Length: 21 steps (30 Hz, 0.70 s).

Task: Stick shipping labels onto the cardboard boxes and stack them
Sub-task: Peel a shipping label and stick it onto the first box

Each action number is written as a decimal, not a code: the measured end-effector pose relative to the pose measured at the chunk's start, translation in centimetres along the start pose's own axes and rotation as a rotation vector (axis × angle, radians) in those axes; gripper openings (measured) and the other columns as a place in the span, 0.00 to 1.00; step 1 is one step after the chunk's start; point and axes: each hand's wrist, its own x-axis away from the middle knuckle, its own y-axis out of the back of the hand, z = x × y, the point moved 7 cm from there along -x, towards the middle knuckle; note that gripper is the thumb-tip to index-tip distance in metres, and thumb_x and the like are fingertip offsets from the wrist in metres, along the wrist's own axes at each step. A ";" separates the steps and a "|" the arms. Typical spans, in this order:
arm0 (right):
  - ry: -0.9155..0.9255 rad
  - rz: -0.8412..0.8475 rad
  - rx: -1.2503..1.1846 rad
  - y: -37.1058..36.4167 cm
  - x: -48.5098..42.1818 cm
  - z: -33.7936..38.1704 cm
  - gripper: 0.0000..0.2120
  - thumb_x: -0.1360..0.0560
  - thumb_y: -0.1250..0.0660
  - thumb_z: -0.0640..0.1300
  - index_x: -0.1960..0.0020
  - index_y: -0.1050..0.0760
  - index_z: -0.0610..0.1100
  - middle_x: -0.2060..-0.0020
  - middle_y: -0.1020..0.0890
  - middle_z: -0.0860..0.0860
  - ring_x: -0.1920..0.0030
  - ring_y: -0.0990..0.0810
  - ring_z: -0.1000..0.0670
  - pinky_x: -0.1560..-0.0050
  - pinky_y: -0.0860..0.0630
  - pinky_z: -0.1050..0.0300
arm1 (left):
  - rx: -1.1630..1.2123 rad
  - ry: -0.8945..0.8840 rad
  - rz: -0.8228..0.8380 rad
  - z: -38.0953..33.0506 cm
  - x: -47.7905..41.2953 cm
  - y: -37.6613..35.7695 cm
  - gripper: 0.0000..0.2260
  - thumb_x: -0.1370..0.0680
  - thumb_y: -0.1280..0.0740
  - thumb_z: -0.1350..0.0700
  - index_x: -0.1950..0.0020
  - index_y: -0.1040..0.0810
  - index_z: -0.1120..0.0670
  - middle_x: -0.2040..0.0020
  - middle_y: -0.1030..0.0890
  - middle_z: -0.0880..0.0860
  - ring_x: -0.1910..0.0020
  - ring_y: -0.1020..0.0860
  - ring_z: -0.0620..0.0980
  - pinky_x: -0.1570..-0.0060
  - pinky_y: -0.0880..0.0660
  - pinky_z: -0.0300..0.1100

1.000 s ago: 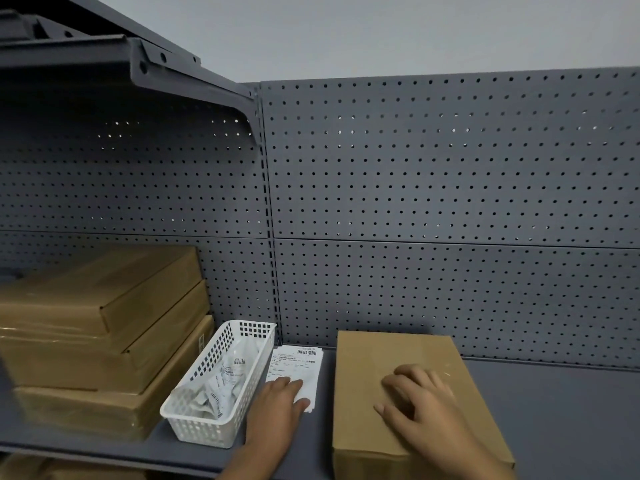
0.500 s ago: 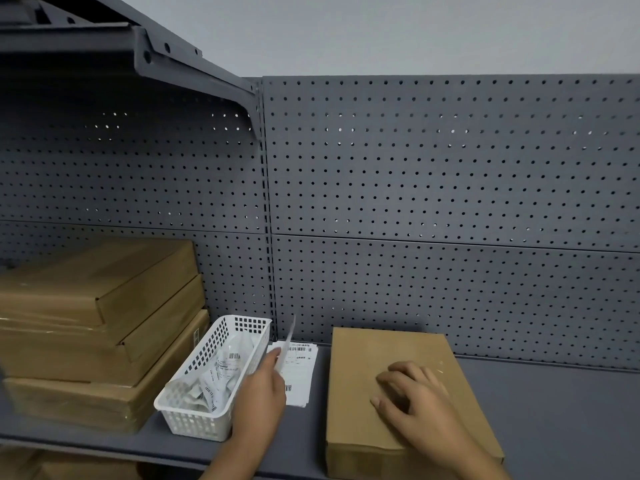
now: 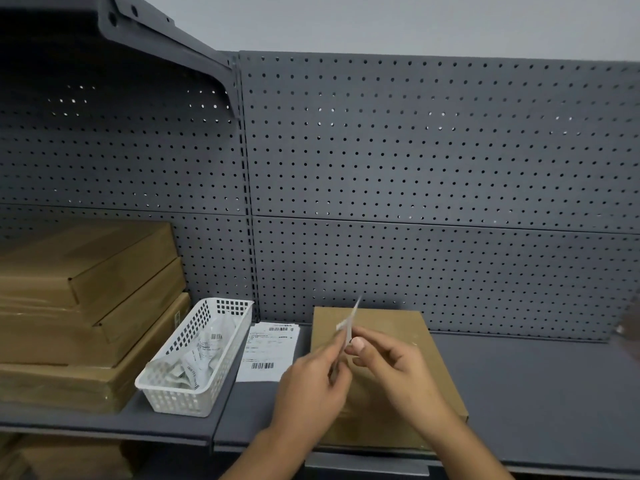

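A person's left hand (image 3: 311, 382) and right hand (image 3: 391, 372) met over a flat cardboard box (image 3: 433, 368) on a grey shelf (image 3: 536, 393). Both pinched a single shipping label (image 3: 350, 322), held edge-on to the camera and tilted up toward the pegboard (image 3: 415, 150). The left hand's curled fingers gripped the slip's lower part from the left, while the right thumb and forefinger nipped its edge from the other side, thumbnail toward the lens and the remaining fingers loosely folded. Both forearms reached in from the bottom of the frame and converged above the box's near half, the hands apparently raised off the lid. The step in hand appeared to be separating the label from its backing ahead of sticking; whether any peel had begun could not be told, the paper being thin and blurred. The next move would call for a clean parting of the two layers, then laying the label flat on the bare lid and smoothing it down without creases. The box lay just right of a pile of printed labels (image 3: 270, 351), itself beside a white basket (image 3: 221, 301) of crumpled paper scraps. A stack of boxes (image 3: 86, 306) stood at the far left, the likely destination.
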 end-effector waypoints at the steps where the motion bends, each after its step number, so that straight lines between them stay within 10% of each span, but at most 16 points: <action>1: 0.012 0.010 -0.004 0.0 0.2 0.1 0.15 0.19 0.33 0.43 0.33 0.20 0.46 0.39 0.15 0.55 0.36 0.18 0.53 0.37 0.21 0.56 | 0.038 0.002 0.019 0.0 0.2 -0.5 0.26 0.19 0.35 0.50 0.22 0.33 0.35 0.53 0.19 0.35 0.58 0.21 0.39 0.60 0.29 0.27; 5: 0.005 -0.011 0.003 0.7 0.6 -0.7 0.16 0.19 0.33 0.39 0.33 0.20 0.46 0.38 0.16 0.57 0.35 0.19 0.55 0.34 0.22 0.56 | 0.135 0.031 0.084 0.1 0.7 -1.8 0.29 0.23 0.38 0.48 0.21 0.34 0.36 0.27 0.27 0.32 0.60 0.21 0.37 0.52 0.23 0.32; 11: 0.027 -0.038 0.004 1.1 1.0 -1.3 0.15 0.22 0.30 0.39 0.35 0.18 0.45 0.40 0.15 0.57 0.35 0.19 0.57 0.34 0.24 0.61 | 0.237 0.037 0.063 0.0 0.7 -1.6 0.22 0.18 0.39 0.46 0.24 0.26 0.44 0.25 0.28 0.35 0.29 0.30 0.29 0.27 0.32 0.33; 21: 0.039 -0.061 -0.057 0.7 1.2 -1.5 0.14 0.22 0.31 0.42 0.37 0.17 0.45 0.42 0.14 0.54 0.38 0.16 0.53 0.39 0.20 0.57 | 0.428 0.050 -0.007 0.5 0.7 -1.5 0.15 0.15 0.35 0.50 0.28 0.21 0.46 0.32 0.20 0.36 0.32 0.25 0.32 0.31 0.29 0.32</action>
